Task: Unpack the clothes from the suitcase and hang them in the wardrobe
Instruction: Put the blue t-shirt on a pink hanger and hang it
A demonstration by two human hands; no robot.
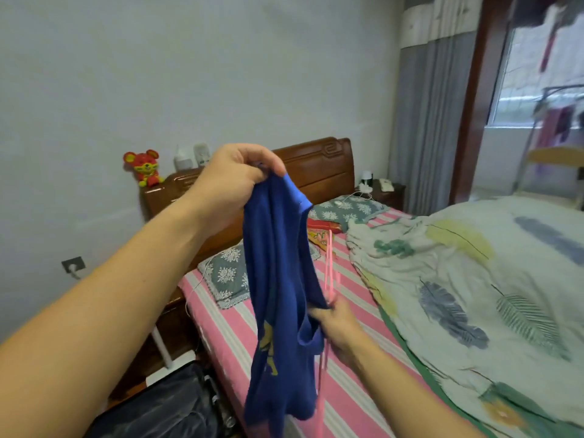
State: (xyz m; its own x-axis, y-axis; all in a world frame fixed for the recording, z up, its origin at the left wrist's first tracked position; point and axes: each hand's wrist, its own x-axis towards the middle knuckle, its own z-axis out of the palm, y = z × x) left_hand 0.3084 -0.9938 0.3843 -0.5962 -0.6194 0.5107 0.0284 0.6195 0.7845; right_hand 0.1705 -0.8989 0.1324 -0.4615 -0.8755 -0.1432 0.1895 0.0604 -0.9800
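Above the bed (354,390), the left hand (234,175) holds up a blue shirt (281,295), fingers (268,164) curled round its collar. Lower down, the right hand (339,324) grips a pink hanger (328,273) beside the shirt's hem. At lower left lies the dark suitcase (164,406).

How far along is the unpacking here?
Done: a blue garment is out of the dark suitcase. In hand: the left hand pinches its top while the right hand holds a pink hanger against it. Left: getting it on the hanger and hung; no wardrobe is in view.
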